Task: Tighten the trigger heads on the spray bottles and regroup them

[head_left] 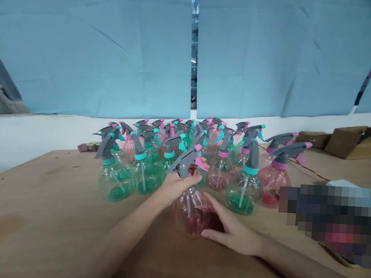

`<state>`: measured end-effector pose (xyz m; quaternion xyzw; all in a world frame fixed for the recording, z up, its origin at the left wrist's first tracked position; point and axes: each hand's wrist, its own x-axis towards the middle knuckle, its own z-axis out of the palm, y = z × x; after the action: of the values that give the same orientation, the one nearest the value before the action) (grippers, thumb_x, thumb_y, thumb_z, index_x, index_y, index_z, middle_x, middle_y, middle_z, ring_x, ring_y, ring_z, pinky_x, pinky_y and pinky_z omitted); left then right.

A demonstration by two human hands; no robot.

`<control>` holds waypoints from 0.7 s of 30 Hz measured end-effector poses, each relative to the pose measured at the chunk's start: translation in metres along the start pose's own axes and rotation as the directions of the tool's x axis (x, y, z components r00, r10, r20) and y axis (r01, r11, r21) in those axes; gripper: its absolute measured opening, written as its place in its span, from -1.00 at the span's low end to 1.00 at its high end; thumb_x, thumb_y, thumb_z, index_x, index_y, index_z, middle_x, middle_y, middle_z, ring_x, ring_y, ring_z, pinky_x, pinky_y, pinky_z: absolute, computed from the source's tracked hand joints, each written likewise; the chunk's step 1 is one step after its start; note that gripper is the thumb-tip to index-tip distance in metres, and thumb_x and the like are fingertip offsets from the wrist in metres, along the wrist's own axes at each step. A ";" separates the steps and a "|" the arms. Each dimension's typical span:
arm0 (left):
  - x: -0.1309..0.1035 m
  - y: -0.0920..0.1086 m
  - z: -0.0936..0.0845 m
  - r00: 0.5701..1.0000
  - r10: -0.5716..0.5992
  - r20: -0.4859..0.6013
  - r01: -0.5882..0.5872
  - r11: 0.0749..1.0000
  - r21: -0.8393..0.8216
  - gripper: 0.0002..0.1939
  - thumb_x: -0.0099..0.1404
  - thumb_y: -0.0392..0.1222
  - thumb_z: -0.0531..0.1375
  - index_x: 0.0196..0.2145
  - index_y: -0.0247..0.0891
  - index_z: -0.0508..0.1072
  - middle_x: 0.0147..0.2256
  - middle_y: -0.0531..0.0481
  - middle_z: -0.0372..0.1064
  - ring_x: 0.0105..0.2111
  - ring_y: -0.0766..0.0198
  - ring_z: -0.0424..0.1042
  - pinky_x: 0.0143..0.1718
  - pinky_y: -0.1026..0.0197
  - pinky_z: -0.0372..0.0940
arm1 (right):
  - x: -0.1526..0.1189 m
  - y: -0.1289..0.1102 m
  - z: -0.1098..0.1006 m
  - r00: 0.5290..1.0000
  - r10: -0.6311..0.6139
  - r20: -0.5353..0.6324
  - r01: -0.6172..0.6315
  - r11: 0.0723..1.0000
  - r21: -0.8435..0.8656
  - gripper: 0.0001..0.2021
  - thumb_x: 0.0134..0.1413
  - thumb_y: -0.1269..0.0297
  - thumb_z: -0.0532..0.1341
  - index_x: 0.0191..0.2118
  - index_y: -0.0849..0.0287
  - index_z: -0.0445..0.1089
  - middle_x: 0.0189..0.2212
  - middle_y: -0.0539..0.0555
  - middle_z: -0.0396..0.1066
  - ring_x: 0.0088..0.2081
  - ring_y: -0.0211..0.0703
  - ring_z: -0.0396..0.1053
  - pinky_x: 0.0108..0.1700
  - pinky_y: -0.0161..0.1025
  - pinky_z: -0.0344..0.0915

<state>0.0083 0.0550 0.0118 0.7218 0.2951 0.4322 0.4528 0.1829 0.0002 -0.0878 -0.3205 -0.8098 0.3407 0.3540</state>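
A clear pink spray bottle [193, 210] with a grey head and pink trigger stands upright between my hands, at the front of a group of similar bottles. My left hand [178, 186] is wrapped round its neck, just under the grey head; some of its fingertips are behind the bottle. Against the bottle's lower right side rests my right hand [233, 232], thumb low at the front and fingers passing behind. Just behind stand a green bottle [244, 195] on the right and another green bottle [115, 181] on the left.
Several green and pink spray bottles crowd the wooden table [42, 218] behind my hands. An open cardboard box [348, 142] sits at the back right, near a thin red-yellow wire. A pixelated area covers the right edge. Blue sheeting [115, 51] hangs behind.
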 end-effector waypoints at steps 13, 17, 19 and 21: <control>0.000 -0.001 0.000 0.995 -0.052 -0.079 0.054 0.998 0.014 -0.79 0.03 -0.12 0.25 -0.36 -0.24 0.42 -0.35 -0.03 0.34 -0.29 0.18 0.33 -0.14 0.07 0.21 | 0.000 0.003 0.000 1.000 0.027 -0.006 -0.027 0.999 -0.017 -0.22 0.10 0.14 0.17 0.29 0.01 -0.35 0.27 0.13 -0.14 0.22 0.03 -0.03 0.22 0.10 -0.04; 0.000 -0.006 -0.002 0.987 -0.103 -0.125 0.111 0.992 0.054 -0.81 0.02 -0.09 0.26 -0.43 -0.24 0.42 -0.40 0.01 0.31 -0.35 0.23 0.29 -0.20 0.11 0.21 | -0.001 0.005 0.001 1.000 0.026 -0.007 -0.026 1.000 -0.004 -0.23 0.11 0.16 0.16 0.29 -0.01 -0.36 0.27 0.13 -0.13 0.20 0.01 0.04 0.20 0.08 0.01; 0.000 -0.006 -0.002 0.991 -0.088 -0.102 0.094 0.994 0.060 -0.83 0.03 -0.09 0.25 -0.46 -0.24 0.41 -0.40 0.01 0.31 -0.35 0.24 0.29 -0.20 0.12 0.20 | -0.001 0.005 0.001 1.000 0.027 -0.009 -0.027 1.000 -0.004 -0.24 0.12 0.16 0.16 0.29 -0.01 -0.35 0.27 0.13 -0.13 0.20 0.00 0.04 0.20 0.08 0.01; 0.000 -0.005 -0.001 0.994 -0.068 -0.085 0.074 0.995 0.065 -0.84 0.05 -0.11 0.23 -0.41 -0.23 0.43 -0.41 0.02 0.30 -0.37 0.25 0.29 -0.20 0.12 0.21 | -0.001 0.004 0.001 1.000 0.027 -0.005 -0.027 1.000 -0.008 -0.24 0.12 0.15 0.15 0.29 0.00 -0.36 0.27 0.14 -0.13 0.20 0.00 0.04 0.20 0.09 0.00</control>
<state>0.0071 0.0576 0.0080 0.7074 0.3536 0.4349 0.4306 0.1838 0.0011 -0.0917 -0.3339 -0.8060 0.3414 0.3498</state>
